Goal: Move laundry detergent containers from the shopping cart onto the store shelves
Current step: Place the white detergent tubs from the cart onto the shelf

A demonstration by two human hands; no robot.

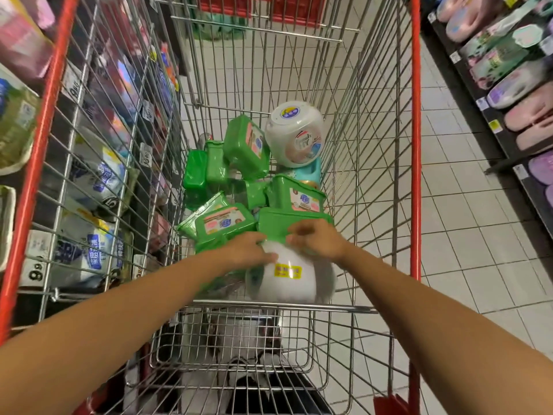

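White, round and yellow-stickered, the detergent tub (288,281) sat at the near end of the wire cart (416,145), with the left hand (250,250) and right hand (317,239) curled over its top from either side. Just beyond lay piled green lidded boxes (246,146), and farther off a second white tub (294,134).

Green tubs (245,145) with pink labels — white tub (287,283), yellow sticker (288,271); cart rim (416,145) red, floor tiles (463,235) white

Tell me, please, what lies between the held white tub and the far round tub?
Head view: green boxes and a teal container lie between the held white tub and the round tub.
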